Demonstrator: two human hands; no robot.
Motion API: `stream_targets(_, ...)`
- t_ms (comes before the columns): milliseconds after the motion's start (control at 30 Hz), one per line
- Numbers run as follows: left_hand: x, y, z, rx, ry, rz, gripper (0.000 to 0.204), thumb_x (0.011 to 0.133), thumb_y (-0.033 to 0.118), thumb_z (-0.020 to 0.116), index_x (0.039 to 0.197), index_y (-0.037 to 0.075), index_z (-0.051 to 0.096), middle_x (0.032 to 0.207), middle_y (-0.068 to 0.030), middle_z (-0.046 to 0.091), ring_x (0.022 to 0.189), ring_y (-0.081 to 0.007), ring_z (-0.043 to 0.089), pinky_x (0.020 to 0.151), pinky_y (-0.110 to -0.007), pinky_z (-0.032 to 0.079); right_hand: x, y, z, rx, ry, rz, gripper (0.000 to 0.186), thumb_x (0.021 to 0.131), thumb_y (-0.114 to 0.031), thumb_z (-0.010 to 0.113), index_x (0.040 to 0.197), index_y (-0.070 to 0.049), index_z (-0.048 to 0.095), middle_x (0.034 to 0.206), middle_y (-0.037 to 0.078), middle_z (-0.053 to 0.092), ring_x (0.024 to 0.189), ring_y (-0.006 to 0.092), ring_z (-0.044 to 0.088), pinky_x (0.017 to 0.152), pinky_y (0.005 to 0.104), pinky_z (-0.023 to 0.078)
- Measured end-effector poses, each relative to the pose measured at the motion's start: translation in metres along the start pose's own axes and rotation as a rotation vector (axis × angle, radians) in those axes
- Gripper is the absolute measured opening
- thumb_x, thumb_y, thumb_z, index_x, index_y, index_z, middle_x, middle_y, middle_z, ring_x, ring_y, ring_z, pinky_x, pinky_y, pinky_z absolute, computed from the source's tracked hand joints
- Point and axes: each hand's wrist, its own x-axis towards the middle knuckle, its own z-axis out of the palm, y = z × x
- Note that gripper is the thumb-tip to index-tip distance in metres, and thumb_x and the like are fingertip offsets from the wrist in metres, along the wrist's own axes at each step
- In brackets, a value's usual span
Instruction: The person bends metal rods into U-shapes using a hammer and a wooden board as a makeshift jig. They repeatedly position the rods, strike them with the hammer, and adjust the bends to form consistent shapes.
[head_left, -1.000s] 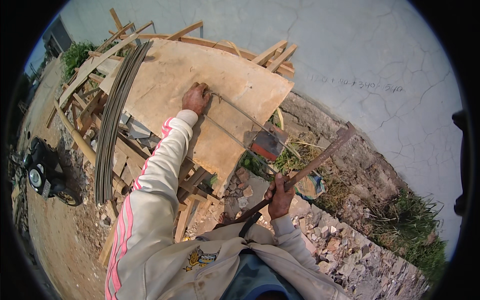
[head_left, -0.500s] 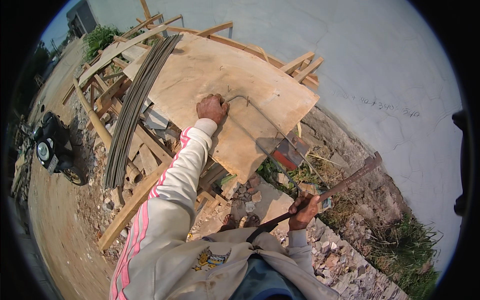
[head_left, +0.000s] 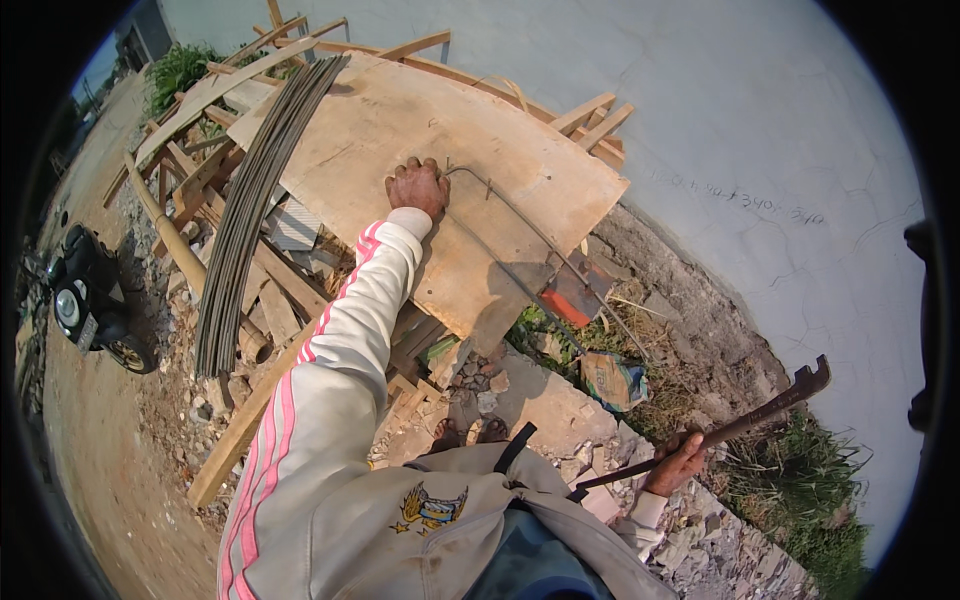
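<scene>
My left hand (head_left: pixel 418 188) presses on a plywood board (head_left: pixel 385 120), its fingers curled over the bent end of a thin steel rod (head_left: pixel 520 217). The rod is folded into two long legs that run off the board's near right edge. Its bend sits by nails or pins standing in the wood; my fingers hide part of it. Out to the lower right, my right hand (head_left: pixel 680 465) grips a rusty rebar bender (head_left: pixel 755 412), a long flat bar with a notched, hooked head pointing up and right. The bender is apart from the rod.
Long steel rods (head_left: pixel 255 210) lie bundled across the board's left side. Timber (head_left: pixel 250 430) and a bamboo pole (head_left: pixel 180 245) rest on rubble. A motorbike (head_left: pixel 95 300) stands at left. A grey wall (head_left: pixel 720 110) rises at right, with a bag (head_left: pixel 612 380) on the ground.
My right hand has swung right and downward with the rebar bender, away from the rod's legs. My left hand stays at the rod's bend. The whole view has shifted slightly.
</scene>
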Motion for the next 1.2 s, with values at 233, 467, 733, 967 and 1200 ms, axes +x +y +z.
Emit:
stream_targets(233, 0.010, 0.031, 0.004, 0.049, -0.049, -0.128, 0.037, 0.094, 0.039, 0.062, 0.120, 0.014, 0.067, 0.123, -0.0105, 0.064, 0.119, -0.0299, 0.058, 0.100, -0.053, 0.039, -0.002, -0.027, 0.003, -0.087, -0.228, 0.043, 0.030, 0.104, -0.036, 0.060, 0.092, -0.011, 0.047, 0.065, -0.007, 0.040, 0.051, 0.0032, 0.034, 0.044, 0.0216, 0.028)
stream_targets(467, 0.014, 0.031, 0.018, 0.064, 0.012, -0.129, 0.034, 0.096, 0.039, 0.059, 0.117, 0.013, 0.067, 0.120, -0.0095, 0.066, 0.116, -0.0296, 0.059, 0.099, -0.051, 0.040, 0.044, -0.030, 0.019, -0.148, -0.563, 0.117, 0.030, 0.104, -0.032, 0.061, 0.088, -0.010, 0.049, 0.065, -0.006, 0.042, 0.055, 0.0040, 0.036, 0.049, 0.0235, 0.028)
stream_targets(733, 0.013, 0.033, 0.024, 0.099, 0.107, -0.148, 0.029, 0.092, 0.038, 0.064, 0.106, 0.013, 0.070, 0.111, -0.0097, 0.068, 0.111, -0.0311, 0.063, 0.095, -0.054, 0.045, 0.126, -0.017, 0.026, -0.472, -0.872, 0.006, 0.033, 0.105, -0.033, 0.058, 0.090, -0.003, 0.056, 0.071, 0.000, 0.046, 0.068, 0.0121, 0.040, 0.060, 0.0310, 0.037)
stream_targets(967, 0.018, 0.034, 0.023, 0.109, 0.060, -0.225, 0.031, 0.092, 0.041, 0.065, 0.106, 0.014, 0.071, 0.112, -0.0105, 0.070, 0.112, -0.0327, 0.064, 0.096, -0.052, 0.047, 0.200, -0.021, 0.007, -0.711, -1.138, -0.033, 0.042, 0.103, -0.042, 0.060, 0.087, -0.003, 0.056, 0.066, 0.006, 0.046, 0.064, 0.0152, 0.042, 0.058, 0.0339, 0.039)
stream_targets(1200, 0.013, 0.036, 0.031, 0.089, 0.133, -0.265, 0.031, 0.092, 0.040, 0.064, 0.107, 0.015, 0.071, 0.113, -0.0099, 0.070, 0.113, -0.0329, 0.063, 0.096, -0.051, 0.047, 0.265, -0.024, 0.024, -0.873, -1.405, -0.285, 0.050, 0.103, -0.049, 0.055, 0.081, -0.004, 0.058, 0.057, 0.010, 0.046, 0.049, 0.0251, 0.048, 0.050, 0.0407, 0.039)
